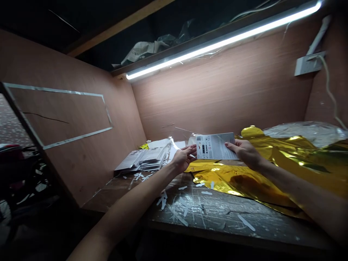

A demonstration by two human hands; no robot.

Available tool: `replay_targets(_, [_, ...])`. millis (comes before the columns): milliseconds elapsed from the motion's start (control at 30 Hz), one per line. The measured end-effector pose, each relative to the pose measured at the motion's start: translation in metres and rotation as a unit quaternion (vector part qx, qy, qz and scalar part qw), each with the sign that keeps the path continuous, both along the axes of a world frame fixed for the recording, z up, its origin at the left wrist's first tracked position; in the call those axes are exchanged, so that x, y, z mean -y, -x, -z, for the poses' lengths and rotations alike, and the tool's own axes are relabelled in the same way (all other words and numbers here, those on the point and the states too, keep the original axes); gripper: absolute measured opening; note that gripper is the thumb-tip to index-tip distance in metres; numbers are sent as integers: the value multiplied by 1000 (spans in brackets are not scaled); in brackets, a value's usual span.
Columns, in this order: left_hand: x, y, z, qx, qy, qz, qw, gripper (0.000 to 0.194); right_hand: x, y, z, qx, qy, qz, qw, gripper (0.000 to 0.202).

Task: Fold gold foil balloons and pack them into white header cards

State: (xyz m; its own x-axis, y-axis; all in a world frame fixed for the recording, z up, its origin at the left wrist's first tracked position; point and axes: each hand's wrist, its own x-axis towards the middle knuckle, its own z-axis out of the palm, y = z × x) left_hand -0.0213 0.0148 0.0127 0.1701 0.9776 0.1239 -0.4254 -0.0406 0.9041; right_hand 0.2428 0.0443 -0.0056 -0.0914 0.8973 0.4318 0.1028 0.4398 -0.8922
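A white printed card (215,146), with small pictures and a barcode, is held up over the table in front of me. My right hand (246,153) grips its right end, thumb on the near face. Close to the card's left end, the fingers of my left hand (185,158) are pinched together. Something thin, clear and shiny shows around these fingertips, too unclear to name. Crumpled gold foil (231,179) lies beneath the card and my right arm. Left of my left hand sit stacks of printed cards (153,156).
Small white strips (246,223) are scattered over the scratched dark tabletop (217,214). Clear plastic (307,130) lies behind the foil at right. Wooden panels (223,90) enclose the back and sides. A lit tube lamp (223,41) and a socket box (310,64) are above.
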Motion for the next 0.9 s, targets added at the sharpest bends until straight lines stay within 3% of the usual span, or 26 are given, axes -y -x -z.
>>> replay_targets(267, [-3, 1, -2, 7, -5, 37, 999, 24, 3, 4, -1, 74, -83, 99, 989, 41])
replay_targets(467, [2, 0, -7, -3, -3, 51, 999, 28, 11, -2, -12, 147, -146, 135, 969, 39])
replay_targets(567, [3, -1, -5, -8, -12, 36, 999, 19, 12, -3, -13, 160, -172, 148, 961, 39])
replay_targets(633, [2, -3, -2, -12, -21, 15, 1000, 23, 12, 0, -12, 156, -174, 144, 962, 39])
replay_targets(700, [2, -4, 1, -15, -32, -3, 999, 35, 11, 3, -10, 118, -142, 117, 976, 38])
replay_targets(800, [2, -5, 4, -21, -48, -18, 998, 42, 12, 7, -8, -7, -28, 2, 1000, 32])
replay_targets(900, [0, -4, 7, -25, -60, -27, 998, 44, 18, 9, -9, -84, 75, -117, 987, 25])
